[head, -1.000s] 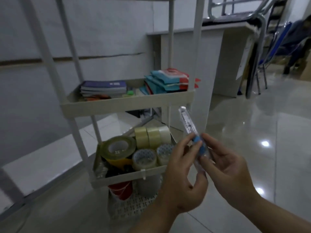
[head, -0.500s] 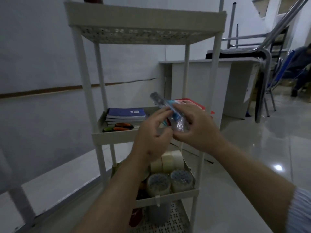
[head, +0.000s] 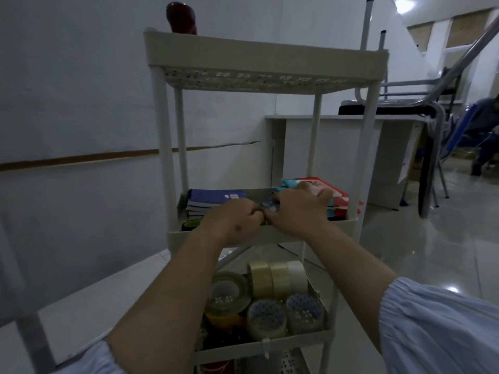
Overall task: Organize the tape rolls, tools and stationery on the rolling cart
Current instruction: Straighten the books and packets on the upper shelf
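Pale walls and glossy floor surround the cart (head: 266,63). Both hands, left hand (head: 234,222) and right hand (head: 296,209), pinch a small clear packet (head: 270,205) together over the middle shelf (head: 259,237), between notebooks (head: 213,199). Tape rolls (head: 272,278) already sit grouped below; this packet looks unplaced.

Left grip (head: 237,220), right grip (head: 297,209) (touching)

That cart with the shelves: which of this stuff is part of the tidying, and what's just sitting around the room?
Part of the job:
- rolling cart
- small clear packet, held by left hand and right hand
- blue notebooks
- red and teal booklets
- tape rolls

Just lying about:
- white desk
- upturned chair
- seated person
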A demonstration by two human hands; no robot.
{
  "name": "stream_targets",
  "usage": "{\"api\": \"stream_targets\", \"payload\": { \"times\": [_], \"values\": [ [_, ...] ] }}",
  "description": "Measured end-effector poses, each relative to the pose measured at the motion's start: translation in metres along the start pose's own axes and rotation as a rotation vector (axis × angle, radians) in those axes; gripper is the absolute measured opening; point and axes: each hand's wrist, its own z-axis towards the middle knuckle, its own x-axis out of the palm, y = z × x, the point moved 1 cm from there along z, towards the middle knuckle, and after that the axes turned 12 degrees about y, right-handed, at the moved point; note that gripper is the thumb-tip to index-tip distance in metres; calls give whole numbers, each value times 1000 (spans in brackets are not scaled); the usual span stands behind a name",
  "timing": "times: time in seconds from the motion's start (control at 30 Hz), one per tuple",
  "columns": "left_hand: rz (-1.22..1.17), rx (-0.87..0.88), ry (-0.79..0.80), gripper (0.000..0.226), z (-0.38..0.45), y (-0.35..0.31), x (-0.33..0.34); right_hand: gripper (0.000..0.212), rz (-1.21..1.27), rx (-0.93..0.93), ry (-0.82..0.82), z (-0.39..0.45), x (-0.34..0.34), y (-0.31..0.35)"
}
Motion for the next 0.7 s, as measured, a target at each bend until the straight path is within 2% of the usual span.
{"api": "stream_targets", "payload": {
  "times": [0.13,0.2,0.27,0.33,0.43,0.53,0.63,0.7],
  "values": [
    [-2,14,-1,33,-2,-3,2,49,-9,-26,151,6,6,-3],
    [21,25,-15,33,-5,-7,2,50,-31,-43,163,4,6,-4],
    [73,31,-54,33,-8,-9,3,45,-46,-71,87,-2,4,-5],
    [102,73,-171,34,-15,-12,6,37,-47,-121,-45,-12,3,-7],
    [-44,289,-449,43,-32,-14,21,44,108,-244,-282,-33,11,-12],
    [-101,407,-600,48,-50,-13,47,42,211,-398,-488,-56,36,-21],
    [-77,476,-631,40,-59,-15,84,32,180,-495,-557,-82,77,-34],
    [-122,479,-598,39,-63,-15,110,33,190,-548,-492,-97,108,-43]
  ]
}}
